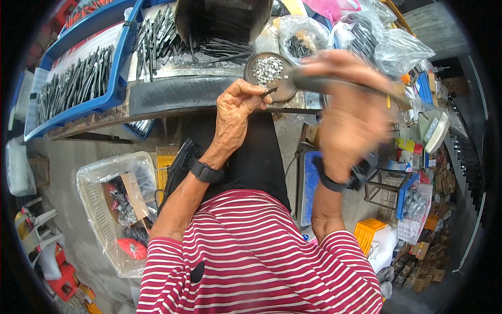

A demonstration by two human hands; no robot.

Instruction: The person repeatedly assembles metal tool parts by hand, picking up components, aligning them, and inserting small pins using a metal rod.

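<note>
Hands (232, 118) by brown dish (285, 90), blue tray (120, 86) left, bags (400, 51) beyond

Small, slim, dark piece (270, 91) near twelve o'clock, pinched in the left hand (236, 109), tilted, with a free end pointing toward two o'clock. Longer dark tool (318, 82), bar-like, between one and two o'clock, gripped in the right hand (355, 110), lying crosswise with one end toward nine o'clock and the other toward four; too blurred to tell in kind.
</note>
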